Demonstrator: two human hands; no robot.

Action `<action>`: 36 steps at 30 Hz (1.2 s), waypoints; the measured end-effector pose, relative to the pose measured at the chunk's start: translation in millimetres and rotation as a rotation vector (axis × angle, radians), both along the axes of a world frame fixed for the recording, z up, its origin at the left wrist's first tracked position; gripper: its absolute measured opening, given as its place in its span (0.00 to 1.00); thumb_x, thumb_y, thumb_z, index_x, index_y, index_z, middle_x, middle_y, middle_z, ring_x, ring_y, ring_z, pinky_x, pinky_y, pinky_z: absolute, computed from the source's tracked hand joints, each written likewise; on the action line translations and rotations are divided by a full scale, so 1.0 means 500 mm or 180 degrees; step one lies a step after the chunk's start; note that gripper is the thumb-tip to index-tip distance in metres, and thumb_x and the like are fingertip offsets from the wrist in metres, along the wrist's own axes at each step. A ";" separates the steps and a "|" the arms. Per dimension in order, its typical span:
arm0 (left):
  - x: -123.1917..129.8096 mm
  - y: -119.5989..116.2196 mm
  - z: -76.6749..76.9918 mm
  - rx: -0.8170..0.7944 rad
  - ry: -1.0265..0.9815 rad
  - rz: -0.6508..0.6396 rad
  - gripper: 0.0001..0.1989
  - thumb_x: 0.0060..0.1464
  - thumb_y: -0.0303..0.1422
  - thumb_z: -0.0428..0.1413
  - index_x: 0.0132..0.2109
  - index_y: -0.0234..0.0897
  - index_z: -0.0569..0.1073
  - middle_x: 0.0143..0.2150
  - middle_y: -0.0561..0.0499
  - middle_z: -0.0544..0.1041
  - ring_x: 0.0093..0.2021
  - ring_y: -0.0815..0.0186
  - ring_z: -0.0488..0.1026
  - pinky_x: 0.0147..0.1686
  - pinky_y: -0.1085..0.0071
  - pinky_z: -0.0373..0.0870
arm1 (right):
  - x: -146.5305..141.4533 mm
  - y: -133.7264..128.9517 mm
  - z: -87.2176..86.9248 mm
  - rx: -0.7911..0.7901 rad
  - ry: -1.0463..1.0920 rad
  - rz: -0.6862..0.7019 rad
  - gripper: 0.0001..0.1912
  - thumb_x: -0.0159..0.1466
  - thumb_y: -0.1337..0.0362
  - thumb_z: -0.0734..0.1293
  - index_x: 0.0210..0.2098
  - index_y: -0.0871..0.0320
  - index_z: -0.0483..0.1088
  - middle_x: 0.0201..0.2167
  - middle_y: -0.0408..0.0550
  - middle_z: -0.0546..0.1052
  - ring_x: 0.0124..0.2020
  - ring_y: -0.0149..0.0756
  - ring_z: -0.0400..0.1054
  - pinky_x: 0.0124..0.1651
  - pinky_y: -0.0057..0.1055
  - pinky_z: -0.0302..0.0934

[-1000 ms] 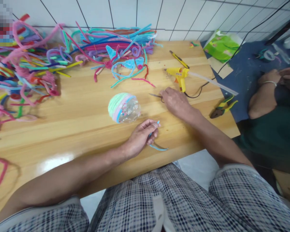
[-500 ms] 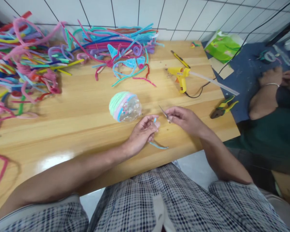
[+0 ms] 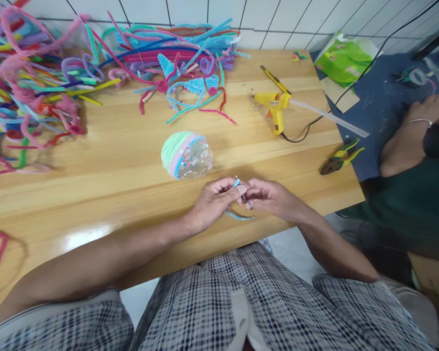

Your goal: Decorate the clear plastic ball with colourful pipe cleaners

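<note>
the right hand (image 3: pixel 274 200), having fetched small scissors (image 3: pixel 242 194) from by the glue gun (image 3: pixel 274 108), now grips them against the blue pipe cleaner (image 3: pixel 237 214) pinched in the left hand (image 3: pixel 215 202), apparently ready to snip.

One head-worn camera is looking forward and steeply down from above the lap, close over the near edge of the table (image 3: pixel 113 180). The hands are sitting just below frame centre, the tiled wall (image 3: pixel 278 19) is running along the top, and a co-worker's arm (image 3: pixel 406 141) is showing at the right edge.
</note>
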State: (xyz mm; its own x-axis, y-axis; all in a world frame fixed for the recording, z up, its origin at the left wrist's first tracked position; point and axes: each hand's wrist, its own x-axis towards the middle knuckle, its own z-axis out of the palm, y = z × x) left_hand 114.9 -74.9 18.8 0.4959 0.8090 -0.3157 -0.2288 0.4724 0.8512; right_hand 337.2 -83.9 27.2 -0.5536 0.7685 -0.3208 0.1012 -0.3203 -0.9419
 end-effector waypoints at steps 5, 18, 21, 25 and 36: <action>0.001 0.003 0.003 0.0101 -0.0082 -0.0019 0.24 0.57 0.53 0.74 0.38 0.37 0.79 0.29 0.55 0.75 0.26 0.73 0.62 0.26 0.73 0.58 | 0.001 0.007 -0.016 0.0147 -0.0003 -0.0021 0.22 0.66 0.49 0.82 0.44 0.53 0.72 0.37 0.41 0.81 0.36 0.31 0.74 0.42 0.30 0.69; -0.010 -0.004 -0.007 0.1073 0.0845 -0.0019 0.05 0.71 0.36 0.59 0.45 0.40 0.74 0.38 0.53 0.75 0.39 0.65 0.70 0.43 0.69 0.65 | 0.025 0.011 0.031 0.1776 -0.1767 -0.0082 0.12 0.64 0.61 0.78 0.46 0.52 0.78 0.39 0.44 0.84 0.36 0.37 0.75 0.42 0.35 0.70; -0.013 0.005 0.000 0.1256 0.0984 -0.0321 0.09 0.72 0.35 0.56 0.40 0.41 0.72 0.36 0.53 0.75 0.38 0.64 0.70 0.43 0.68 0.64 | 0.024 0.004 0.042 0.2136 -0.1951 0.0043 0.13 0.66 0.61 0.78 0.49 0.51 0.78 0.43 0.47 0.86 0.40 0.40 0.78 0.47 0.38 0.72; -0.016 0.011 0.004 0.1445 0.0968 -0.0546 0.13 0.73 0.33 0.54 0.35 0.41 0.72 0.31 0.53 0.72 0.34 0.63 0.69 0.42 0.67 0.62 | 0.024 0.000 0.050 0.2346 -0.2267 0.0163 0.14 0.67 0.61 0.77 0.52 0.49 0.78 0.49 0.49 0.87 0.47 0.46 0.81 0.53 0.43 0.74; -0.021 0.011 -0.003 0.1800 0.1035 -0.0660 0.12 0.74 0.31 0.53 0.38 0.40 0.75 0.32 0.53 0.75 0.35 0.64 0.71 0.44 0.67 0.67 | 0.035 0.001 0.070 0.2377 -0.2377 0.0416 0.14 0.67 0.61 0.77 0.51 0.50 0.78 0.48 0.51 0.86 0.47 0.48 0.82 0.51 0.43 0.74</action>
